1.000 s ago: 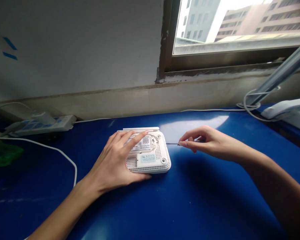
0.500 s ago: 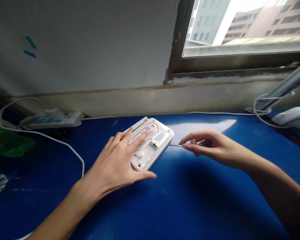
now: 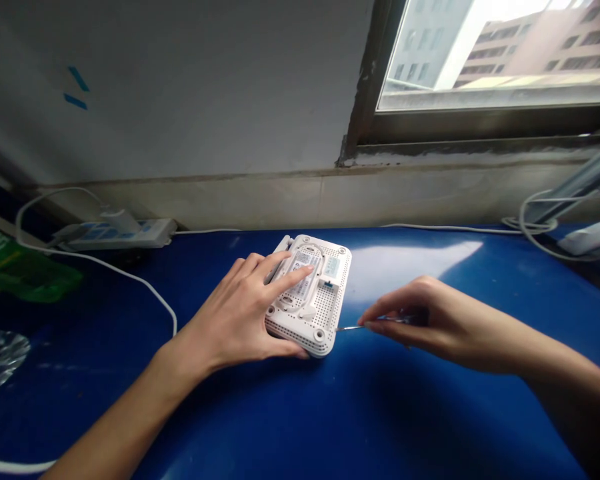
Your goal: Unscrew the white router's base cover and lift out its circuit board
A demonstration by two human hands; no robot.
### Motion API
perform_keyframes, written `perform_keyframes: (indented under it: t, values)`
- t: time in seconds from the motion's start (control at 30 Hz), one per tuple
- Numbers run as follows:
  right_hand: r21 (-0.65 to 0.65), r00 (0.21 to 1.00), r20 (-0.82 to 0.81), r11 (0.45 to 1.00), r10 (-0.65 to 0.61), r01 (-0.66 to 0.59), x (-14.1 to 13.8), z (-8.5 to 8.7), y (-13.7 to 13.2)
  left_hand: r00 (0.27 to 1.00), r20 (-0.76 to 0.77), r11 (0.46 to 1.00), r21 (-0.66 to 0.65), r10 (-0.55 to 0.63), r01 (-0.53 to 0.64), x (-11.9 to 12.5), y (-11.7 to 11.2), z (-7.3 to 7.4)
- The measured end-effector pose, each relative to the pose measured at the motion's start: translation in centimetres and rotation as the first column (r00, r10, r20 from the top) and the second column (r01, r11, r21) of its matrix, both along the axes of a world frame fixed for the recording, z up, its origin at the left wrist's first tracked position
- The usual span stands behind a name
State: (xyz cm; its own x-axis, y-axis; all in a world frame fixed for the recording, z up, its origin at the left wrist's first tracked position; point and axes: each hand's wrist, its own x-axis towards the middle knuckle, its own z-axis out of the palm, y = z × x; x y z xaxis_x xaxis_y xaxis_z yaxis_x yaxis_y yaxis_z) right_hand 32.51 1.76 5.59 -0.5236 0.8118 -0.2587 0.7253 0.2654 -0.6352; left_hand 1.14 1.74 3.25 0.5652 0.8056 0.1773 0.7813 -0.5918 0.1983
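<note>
2 hands (image 3: 235, 312) (image 3: 443, 325) | 1 white device (image 3: 326, 307) (4 feet (image 3: 319, 335) up) | 1 tool (image 3: 351, 327)

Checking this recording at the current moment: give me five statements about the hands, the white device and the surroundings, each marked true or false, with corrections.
1. The left hand lies on the white device. True.
2. The right hand is bare of any tool. False: it holds a thin metal tool.
3. The tool's tip points toward the device's edge. True.
4. The power strip is right of the device. False: it is on the left.
5. The tabletop is blue. True.
</note>
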Motion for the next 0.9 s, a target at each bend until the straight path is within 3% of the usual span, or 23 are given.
perform_keyframes:
  t: [0.2, 0.33, 0.47, 0.57, 0.8, 0.9]
  values:
    - [0.072, 0.996, 0.093, 0.997, -0.005, -0.001, -0.6, 1.0, -0.9, 0.999, 0.036, 0.999, -0.020, -0.034, 0.035, 0.1, 0.2, -0.6]
    - [0.234, 0.973, 0.232, 0.970, 0.005, -0.061, -2.4, 2.0, -1.4, 0.999, 0.039, 0.999, -0.043, -0.028, 0.029, 0.2, 0.3, -1.1]
    - [0.513, 0.948, 0.315, 0.830, 0.056, -0.219, -4.1, 2.2, -1.8, 0.998, 0.056, 0.998, -0.049, -0.027, 0.029, 0.3, 0.3, -1.2]
    - [0.621, 0.944, 0.319, 0.735, 0.078, -0.271, -4.6, 2.2, -1.9, 0.997, 0.066, 0.998, -0.058, -0.033, 0.037, 0.2, 0.3, -1.2]
    - [0.610, 0.915, 0.384, 0.710, 0.123, -0.351, -4.6, 2.6, -1.4, 0.995, 0.099, 0.999, -0.032, -0.035, 0.038, 0.2, 0.4, -1.3]
    - [0.561, 0.901, 0.418, 0.745, 0.120, -0.360, -5.0, 3.2, -1.5, 0.994, 0.100, 0.999, -0.023, -0.032, 0.034, 0.3, 0.5, -1.4]
